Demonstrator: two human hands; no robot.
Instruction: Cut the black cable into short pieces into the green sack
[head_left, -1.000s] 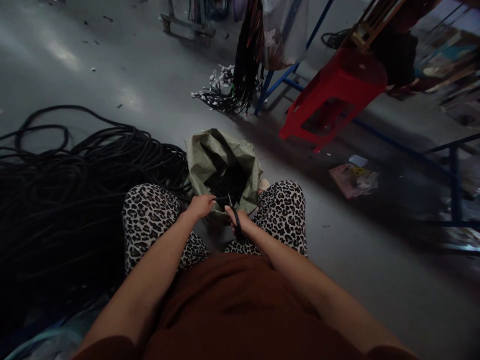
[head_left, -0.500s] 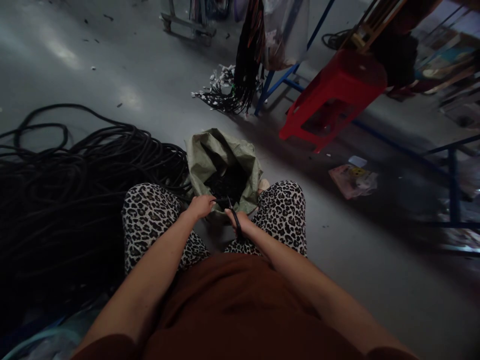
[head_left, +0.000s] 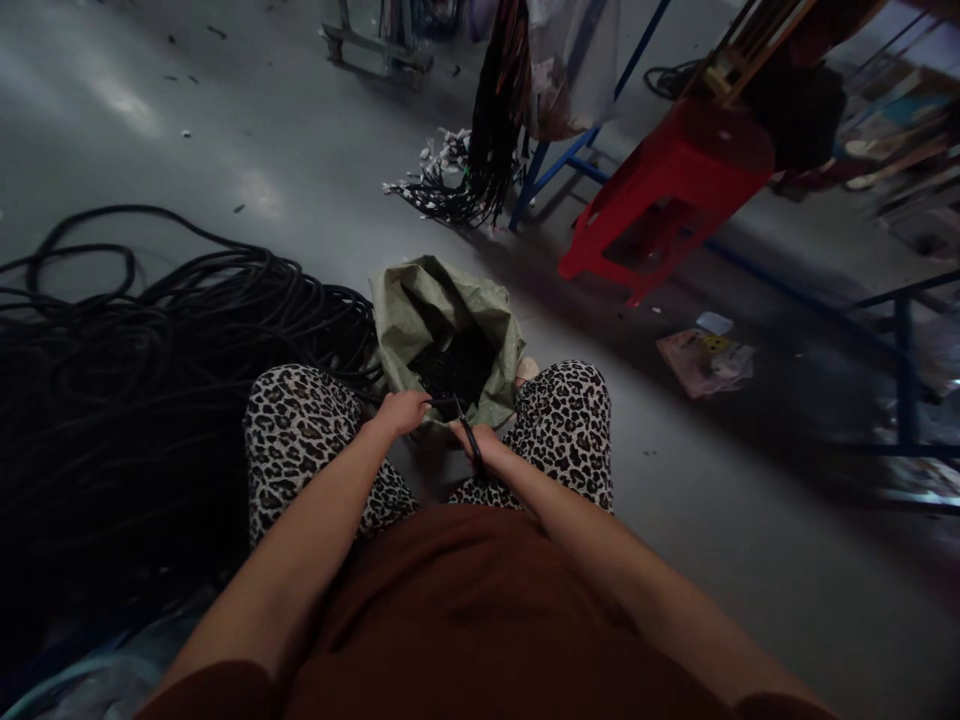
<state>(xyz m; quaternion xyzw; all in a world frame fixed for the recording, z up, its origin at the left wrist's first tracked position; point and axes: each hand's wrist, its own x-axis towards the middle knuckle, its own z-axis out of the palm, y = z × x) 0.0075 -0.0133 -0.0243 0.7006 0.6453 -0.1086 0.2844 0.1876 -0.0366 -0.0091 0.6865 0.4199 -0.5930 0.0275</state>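
Between my knees stands an open, pale green woven sack (head_left: pixel 397 320) with dark pieces (head_left: pixel 454 368) lying inside. At its near rim my left hand (head_left: pixel 403 412) is closed round a black cable (head_left: pixel 441 401), whose end points right, over the sack's mouth. My right hand (head_left: pixel 484 447) grips black-handled scissors (head_left: pixel 470 440). Their blades rise beside the cable's end; whether they touch it I cannot tell. A big heap of black cable (head_left: pixel 187 330) spreads over the floor to the left, reaching my left knee.
A red plastic stool (head_left: pixel 675 190) stands at the upper right, close to a blue metal frame (head_left: pixel 529 185). Bundled dark wires with white ends (head_left: pixel 450 165) hang down to the floor. Plastic packets (head_left: pixel 709 360) lie on the right. Another person (head_left: pixel 795 110) is partly visible behind the stool.
A light-coloured bit seen above the sack's opening earlier is gone from view. Both hands, the cable and the scissors stay in nearly the same place.
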